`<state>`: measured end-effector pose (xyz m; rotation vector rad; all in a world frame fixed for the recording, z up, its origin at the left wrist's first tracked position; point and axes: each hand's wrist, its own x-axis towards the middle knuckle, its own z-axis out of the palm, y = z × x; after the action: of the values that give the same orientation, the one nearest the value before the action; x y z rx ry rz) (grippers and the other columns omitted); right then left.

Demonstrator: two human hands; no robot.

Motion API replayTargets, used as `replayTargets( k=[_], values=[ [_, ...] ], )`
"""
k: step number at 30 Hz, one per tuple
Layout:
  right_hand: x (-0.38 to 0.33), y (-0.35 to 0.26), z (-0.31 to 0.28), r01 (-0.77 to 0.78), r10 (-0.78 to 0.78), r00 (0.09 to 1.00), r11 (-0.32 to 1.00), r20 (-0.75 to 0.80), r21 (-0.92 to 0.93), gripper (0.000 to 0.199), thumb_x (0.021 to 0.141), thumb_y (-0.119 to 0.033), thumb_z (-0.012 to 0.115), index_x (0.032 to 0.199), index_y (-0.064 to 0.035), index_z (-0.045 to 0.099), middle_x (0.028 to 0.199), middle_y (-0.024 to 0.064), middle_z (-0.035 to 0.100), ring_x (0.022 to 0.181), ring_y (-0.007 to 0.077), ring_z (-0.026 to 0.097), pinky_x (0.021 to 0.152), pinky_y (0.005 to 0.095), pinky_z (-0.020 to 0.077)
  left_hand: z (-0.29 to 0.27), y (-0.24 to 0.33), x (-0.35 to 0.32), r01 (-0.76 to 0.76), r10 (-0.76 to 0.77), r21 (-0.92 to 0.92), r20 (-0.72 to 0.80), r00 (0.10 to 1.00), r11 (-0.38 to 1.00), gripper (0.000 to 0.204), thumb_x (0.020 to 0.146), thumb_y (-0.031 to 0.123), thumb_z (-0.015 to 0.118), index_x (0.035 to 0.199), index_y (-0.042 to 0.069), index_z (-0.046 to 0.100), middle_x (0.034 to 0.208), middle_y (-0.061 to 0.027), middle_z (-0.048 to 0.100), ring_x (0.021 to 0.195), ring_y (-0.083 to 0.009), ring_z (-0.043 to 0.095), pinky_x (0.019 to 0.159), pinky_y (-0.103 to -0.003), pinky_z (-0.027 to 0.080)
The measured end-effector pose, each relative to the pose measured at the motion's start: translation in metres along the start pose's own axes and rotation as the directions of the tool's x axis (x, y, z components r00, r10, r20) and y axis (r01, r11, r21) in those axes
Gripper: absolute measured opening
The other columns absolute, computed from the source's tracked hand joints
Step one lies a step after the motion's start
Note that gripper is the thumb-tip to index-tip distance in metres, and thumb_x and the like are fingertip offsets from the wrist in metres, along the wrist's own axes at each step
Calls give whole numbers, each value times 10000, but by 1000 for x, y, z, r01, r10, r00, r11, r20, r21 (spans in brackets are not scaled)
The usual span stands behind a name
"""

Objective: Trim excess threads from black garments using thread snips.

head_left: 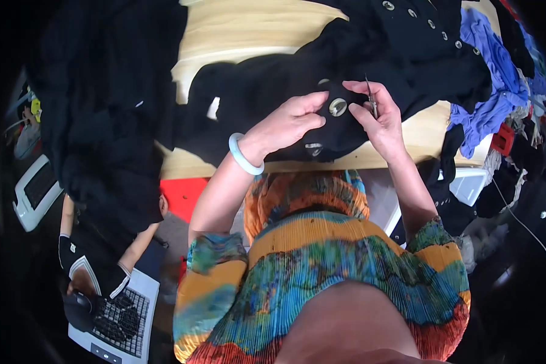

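While my left hand pinches the black garment beside a large round button at upper centre of the frame, my right hand is closed around small scissors, points upright just right of that button. Blue cloth lies heaped at upper right on the wooden table

Left hand pinching black garment right beside a big round metal button. Right hand on the button's other side, gripping small scissors. Wooden counter underneath, blue cloth well off past the button.
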<state>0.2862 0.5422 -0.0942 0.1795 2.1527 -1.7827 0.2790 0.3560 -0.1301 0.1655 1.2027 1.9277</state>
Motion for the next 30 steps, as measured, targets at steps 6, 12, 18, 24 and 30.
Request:
replayTargets(
  k=[6, 12, 18, 24, 30],
  values=[
    [42, 41, -7, 18, -18, 1000, 999, -17, 32, 231, 783, -32, 548, 1003, -38, 475, 950, 9, 544, 526, -5, 376, 454, 134, 302, -29, -25, 37, -66, 50, -205, -79, 996, 976, 500, 756, -21, 452, 1241, -22, 331, 962, 17, 493, 769, -25, 419, 646, -160, 351],
    [57, 61, -14, -12, -9, 993, 984, 116, 180, 280, 763, 4, 568, 1014, -51, 455, 933, 20, 574, 576, -14, 368, 545, 133, 332, -45, -61, 41, -110, 77, -240, -141, 987, 965, 460, 750, -48, 438, 1202, -11, 367, 967, 3, 487, 752, -28, 432, 631, -165, 359],
    [51, 60, -15, 39, -61, 988, 988, 140, 153, 369, 732, 2, 607, 1055, -60, 438, 958, 11, 554, 541, -31, 317, 493, 113, 292, -37, -76, 47, -321, 357, 214, -160, 920, 923, 441, 787, -56, 410, 1219, -22, 326, 919, 3, 473, 672, -26, 413, 584, -153, 348],
    [42, 57, 2, 116, -126, 989, 984, 73, 132, 311, 725, 34, 587, 1007, -46, 482, 849, -21, 494, 559, -24, 312, 502, 112, 292, -14, -82, 46, -464, 526, 266, -267, 807, 845, 410, 767, -67, 406, 1163, -24, 310, 922, -35, 479, 669, -25, 426, 562, -164, 361],
    [24, 43, 13, 212, -212, 975, 977, 62, -4, 307, 720, 37, 582, 1000, -47, 485, 840, -14, 499, 539, -12, 309, 497, 127, 301, 3, -75, 17, -631, 734, 390, -475, 486, 670, 363, 751, -49, 518, 1086, -15, 381, 898, -94, 515, 752, -114, 537, 647, -198, 434]
  ],
)
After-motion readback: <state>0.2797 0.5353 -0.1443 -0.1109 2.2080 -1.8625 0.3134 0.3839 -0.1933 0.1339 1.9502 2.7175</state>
